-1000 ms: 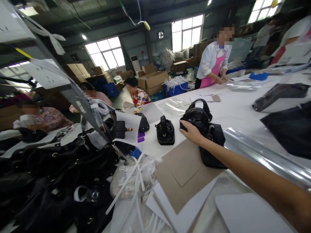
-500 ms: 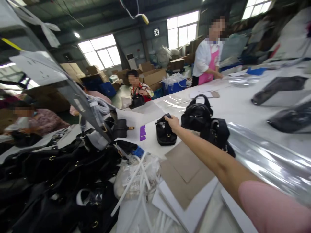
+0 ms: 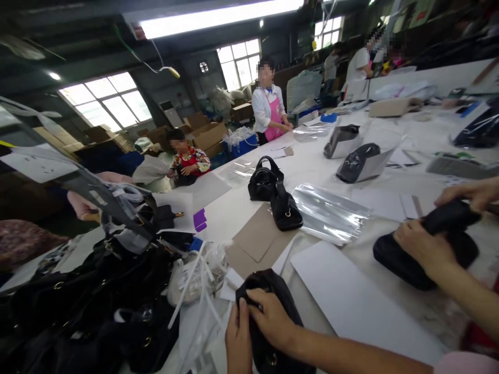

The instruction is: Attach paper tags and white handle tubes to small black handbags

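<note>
Close in front of me at the bottom of the head view is a small black handbag (image 3: 278,283) with a gold-coloured ring low on its side. My left hand (image 3: 238,337) grips the top edge of the bag from the left, thumb up. My right hand (image 3: 275,319) holds the same edge from the right, its fingers bent over it. The bag's lower part runs out of the picture. Beyond it, two more black bags stand together, one with a raised loop handle (image 3: 265,179) and one with a gold ring (image 3: 286,208).
A heap of black bags (image 3: 86,301) lies left. White tubes (image 3: 187,283), brown card sheets (image 3: 253,239), white boards (image 3: 358,296) and clear plastic sleeves (image 3: 331,213) cover the table. At right, a co-worker's hands (image 3: 424,249) hold a black bag (image 3: 401,259). Other people work further back.
My right hand has come back from far across the table with the small black bag. My left hand now holds it too. The view has swung right, showing the co-worker's hands.
</note>
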Motion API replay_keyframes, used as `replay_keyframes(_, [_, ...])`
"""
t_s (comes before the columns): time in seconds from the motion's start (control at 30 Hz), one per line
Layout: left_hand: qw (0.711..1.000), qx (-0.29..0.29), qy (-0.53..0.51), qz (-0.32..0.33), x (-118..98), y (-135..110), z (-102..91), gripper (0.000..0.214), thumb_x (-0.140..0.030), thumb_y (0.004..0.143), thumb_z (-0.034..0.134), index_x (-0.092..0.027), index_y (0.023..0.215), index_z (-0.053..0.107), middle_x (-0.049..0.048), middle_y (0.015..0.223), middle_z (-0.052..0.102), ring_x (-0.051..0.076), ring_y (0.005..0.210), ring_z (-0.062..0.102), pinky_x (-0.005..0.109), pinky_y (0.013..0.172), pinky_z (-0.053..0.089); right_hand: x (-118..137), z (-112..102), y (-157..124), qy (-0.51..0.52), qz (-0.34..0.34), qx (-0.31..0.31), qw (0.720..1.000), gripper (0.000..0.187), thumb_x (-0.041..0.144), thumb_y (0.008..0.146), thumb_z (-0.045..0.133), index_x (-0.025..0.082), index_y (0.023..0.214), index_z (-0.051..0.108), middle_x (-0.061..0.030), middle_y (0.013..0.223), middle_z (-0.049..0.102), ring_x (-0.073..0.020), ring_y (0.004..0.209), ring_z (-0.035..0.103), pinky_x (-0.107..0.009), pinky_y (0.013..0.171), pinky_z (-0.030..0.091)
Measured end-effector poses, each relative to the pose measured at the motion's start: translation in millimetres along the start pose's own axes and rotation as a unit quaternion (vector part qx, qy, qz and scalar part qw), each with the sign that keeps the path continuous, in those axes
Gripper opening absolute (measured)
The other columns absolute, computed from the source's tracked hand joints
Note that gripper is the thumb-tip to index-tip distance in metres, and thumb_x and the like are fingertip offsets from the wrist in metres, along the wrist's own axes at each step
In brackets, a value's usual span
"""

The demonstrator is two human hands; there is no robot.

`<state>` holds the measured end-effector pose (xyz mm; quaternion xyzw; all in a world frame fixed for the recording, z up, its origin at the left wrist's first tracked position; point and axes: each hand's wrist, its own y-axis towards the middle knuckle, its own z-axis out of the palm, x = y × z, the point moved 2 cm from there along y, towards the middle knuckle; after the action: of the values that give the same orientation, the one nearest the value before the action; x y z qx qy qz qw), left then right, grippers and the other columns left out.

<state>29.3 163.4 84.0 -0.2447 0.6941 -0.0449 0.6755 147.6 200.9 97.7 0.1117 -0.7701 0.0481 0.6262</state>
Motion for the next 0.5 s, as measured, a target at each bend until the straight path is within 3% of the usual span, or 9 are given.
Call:
replay_keyframes(0.07, [0.999,0.028,-0.012,-0.034,1.5,-19.5,7.4,0.048,-0.054,0.080,0.055,-0.015,0.107,0.065,0.0109,0.117,0.064,0.024,0.115,0.056,0.033,0.100,0.043,2.6,-5.7,-28.8,-0.044,-0.022,0.058,0.997,0.016,0.018,0.082,0.052,0.019,0.090,0.066,-0.0046,0.091,0.067,-0.0192,0.088,0.057,-0.028,0.080,0.041])
replay_keyframes(0.17, [0.998,0.051,0.025,-0.017,3.7,-48.2,11.3,0.045,-0.051,0.079,0.057,-0.015,0.105,0.065,0.0094,0.106,0.068,0.023,0.102,0.062,0.031,0.090,0.048,9.1,-23.2,-56.1,-0.131,-0.042,0.177,0.975,0.015,0.021,0.079,0.058,0.018,0.088,0.069,-0.0066,0.089,0.069,-0.0207,0.086,0.059,-0.028,0.078,0.042])
replay_keyframes(0.27, [0.994,0.069,0.081,-0.006,8.9,-70.3,11.1,0.043,-0.051,0.078,0.058,-0.013,0.096,0.066,0.0081,0.091,0.069,0.022,0.089,0.063,0.027,0.079,0.049,11.7,-46.7,-64.8,-0.157,-0.058,0.291,0.942,0.014,0.027,0.078,0.061,0.019,0.078,0.072,-0.0040,0.077,0.070,-0.0195,0.075,0.061,-0.027,0.070,0.042])
replay_keyframes(0.3, [0.993,0.069,0.095,-0.007,11.4,-76.7,10.5,0.043,-0.052,0.077,0.058,-0.013,0.093,0.066,0.0071,0.086,0.069,0.021,0.085,0.062,0.026,0.075,0.049,9.5,-57.0,-61.6,-0.143,-0.054,0.297,0.942,0.018,0.030,0.080,0.059,0.021,0.073,0.072,-0.0022,0.071,0.070,-0.0184,0.070,0.061,-0.026,0.067,0.042])
replay_keyframes(0.37, [0.991,0.066,0.118,-0.004,16.3,-89.0,9.1,0.043,-0.055,0.076,0.059,-0.013,0.084,0.066,0.0047,0.076,0.066,0.019,0.077,0.060,0.023,0.069,0.046,-1.9,-84.4,-42.2,-0.104,-0.026,0.224,0.969,0.030,0.038,0.086,0.052,0.023,0.069,0.072,0.0001,0.067,0.069,-0.0168,0.065,0.062,-0.026,0.065,0.043])
replay_keyframes(0.43, [0.989,0.064,0.137,0.007,21.6,-100.3,8.1,0.044,-0.057,0.075,0.059,-0.013,0.076,0.064,0.0023,0.067,0.061,0.016,0.068,0.056,0.022,0.064,0.044,-21.0,-123.6,-5.7,-0.100,0.006,0.001,0.995,0.030,0.039,0.088,0.047,0.023,0.085,0.072,-0.0020,0.088,0.072,-0.0193,0.082,0.063,-0.028,0.075,0.045])
replay_keyframes(0.5, [0.988,0.057,0.145,0.017,28.6,-109.2,7.8,0.046,-0.059,0.074,0.058,-0.014,0.070,0.062,0.0010,0.061,0.057,0.015,0.063,0.052,0.022,0.061,0.042,-42.6,-165.1,41.4,-0.132,0.048,-0.189,0.972,0.034,0.036,0.086,0.050,0.021,0.114,0.062,-0.0061,0.119,0.063,-0.0205,0.105,0.057,-0.029,0.086,0.043])
